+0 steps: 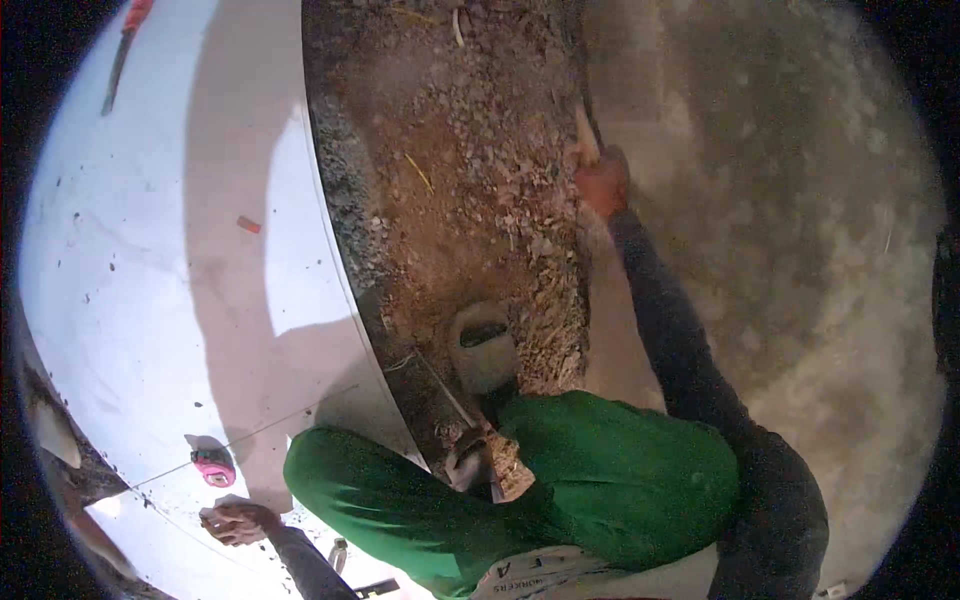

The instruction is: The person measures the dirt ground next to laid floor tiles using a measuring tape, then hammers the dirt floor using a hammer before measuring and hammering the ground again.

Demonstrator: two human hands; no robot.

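Note:
My left hand (240, 522) is low on the left, over a large white sheet-like surface (110, 340). Its fingers are curled, and whatever lies in them is too small to make out. Just above it sits a pink tape measure (214, 468). My right arm reaches far forward, and my right hand (603, 185) is at the straight edge between broken soil and smooth concrete. Closed fingers hold a pale, narrow, pointed thing (586, 130) there; its kind is unclear.
A strip of rubble and soil (450, 210) runs between white surface and concrete (780, 200). My shoe (484, 350) stands in it, below my green-trousered knees. A red-handled tool (122, 55), a small red piece (248, 224) and a thin line (275, 424) lie on the white surface.

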